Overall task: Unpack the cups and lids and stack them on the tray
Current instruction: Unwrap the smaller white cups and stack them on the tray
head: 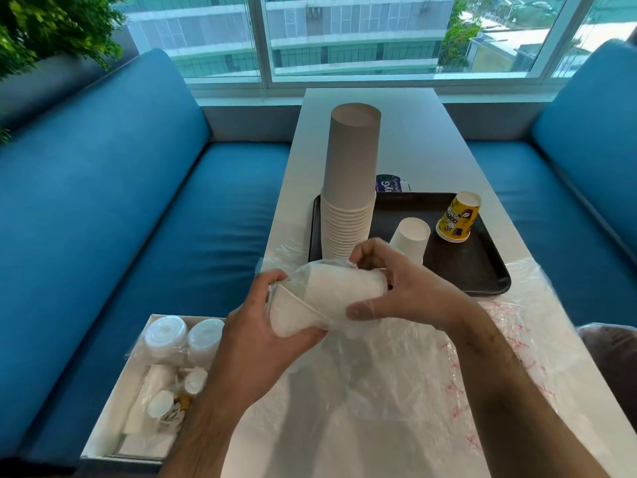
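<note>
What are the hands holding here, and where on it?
Both hold a plastic-wrapped stack of white cups: left hand grips its wide rim end, right hand pinches the wrap at its narrow base end.

Both hands hold a short stack of white cups (325, 298) lying on its side above the near part of the white table (406, 139), partly inside a clear plastic bag (396, 367). The left hand (262, 326) grips the wide end; the right hand (396, 288) pinches the narrow end. Beyond them a dark tray (482, 267) carries a tall upside-down stack of white cups (350, 188) on its left, one upside-down white cup (410, 238) in the middle and a yellow printed cup (458, 217) at the far right. A white box (113, 408) of wrapped lids (165, 336) sits on the blue sofa (103, 219) to the near left.
</note>
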